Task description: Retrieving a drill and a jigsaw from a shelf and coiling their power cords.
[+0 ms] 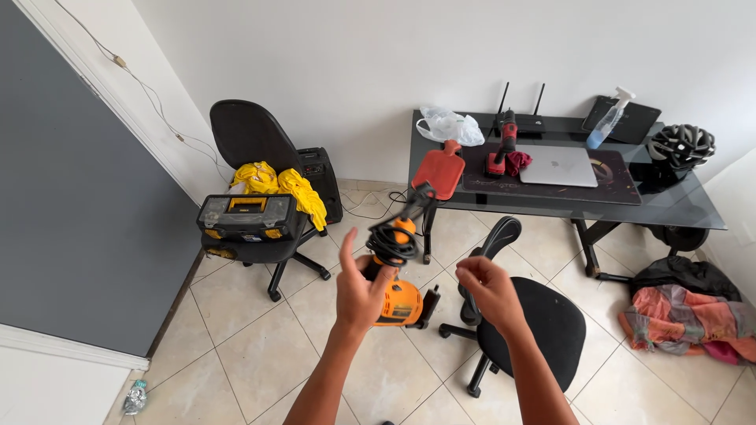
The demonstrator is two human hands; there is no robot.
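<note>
My left hand [358,291] grips an orange corded power drill [398,297] held out in front of me at mid-frame. Its black cable [391,240] is wound in a coil around the upper part of the tool. My right hand [490,290] hovers just right of the drill with fingers loosely curled and nothing in it; it does not touch the tool. Both forearms reach up from the bottom edge.
A black office chair [543,327] stands below my hands. Another chair [252,142] at left carries a black-and-yellow toolbox [246,216] and yellow cloth. A dark glass desk [677,206] at right holds a laptop, red drill, hot-water bottle, spray bottle and helmet. Clothes lie on the floor.
</note>
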